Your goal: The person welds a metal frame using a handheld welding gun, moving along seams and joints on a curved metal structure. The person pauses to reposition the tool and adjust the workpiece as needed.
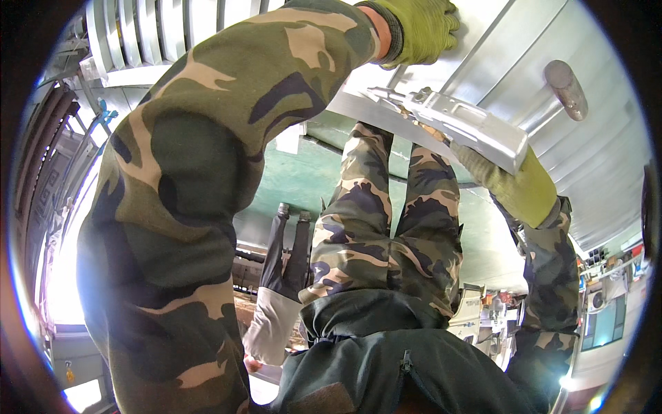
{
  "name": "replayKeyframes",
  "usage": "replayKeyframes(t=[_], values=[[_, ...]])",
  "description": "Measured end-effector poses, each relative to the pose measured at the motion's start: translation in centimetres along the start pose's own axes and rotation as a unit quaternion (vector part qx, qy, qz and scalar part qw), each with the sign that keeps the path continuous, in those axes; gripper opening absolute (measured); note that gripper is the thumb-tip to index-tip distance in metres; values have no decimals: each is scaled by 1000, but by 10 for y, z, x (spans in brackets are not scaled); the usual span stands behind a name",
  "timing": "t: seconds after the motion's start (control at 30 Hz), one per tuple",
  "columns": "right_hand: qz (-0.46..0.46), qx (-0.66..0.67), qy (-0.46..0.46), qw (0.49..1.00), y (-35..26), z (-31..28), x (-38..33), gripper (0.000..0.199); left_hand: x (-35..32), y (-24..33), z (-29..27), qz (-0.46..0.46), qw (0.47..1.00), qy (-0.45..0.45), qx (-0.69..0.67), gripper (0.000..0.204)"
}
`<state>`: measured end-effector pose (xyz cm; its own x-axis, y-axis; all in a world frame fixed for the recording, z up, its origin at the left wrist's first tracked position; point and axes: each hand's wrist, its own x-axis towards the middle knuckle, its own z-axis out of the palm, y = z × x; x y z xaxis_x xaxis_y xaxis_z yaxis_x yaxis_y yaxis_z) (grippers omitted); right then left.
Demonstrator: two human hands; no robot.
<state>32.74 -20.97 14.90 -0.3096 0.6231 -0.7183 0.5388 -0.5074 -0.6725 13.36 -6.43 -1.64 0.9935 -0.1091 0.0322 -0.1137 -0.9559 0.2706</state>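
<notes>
My left hand (417, 27), in a yellow-green glove on a camouflage sleeve, reaches to the top of the view, its fingers curled on a grey sheet-metal panel (593, 159). My right hand (514, 183), gloved the same, grips the lower end of a shiny angular metal piece (469, 127) and holds it against the panel's folded edge. My own camouflage trouser legs (386, 221) and dark jacket (386, 366) fill the middle of the view.
A short metal cylinder (565, 86) sticks out of the panel to the right of my hands. Another person's legs in dark trousers (286, 248) stand on the green floor (303, 172). Metal slats (145, 31) lie top left, workshop clutter (607, 303) lower right.
</notes>
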Motion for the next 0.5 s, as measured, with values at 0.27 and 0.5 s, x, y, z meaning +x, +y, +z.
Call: replayKeyframes(t=[0.27, 0.5], values=[[46, 35, -45, 997, -15, 17, 31, 46, 2, 1, 0, -10, 999, -41, -17, 22], [40, 27, -30, 998, -23, 30, 38, 49, -9, 2, 3, -27, 1000, 0, 13, 21]])
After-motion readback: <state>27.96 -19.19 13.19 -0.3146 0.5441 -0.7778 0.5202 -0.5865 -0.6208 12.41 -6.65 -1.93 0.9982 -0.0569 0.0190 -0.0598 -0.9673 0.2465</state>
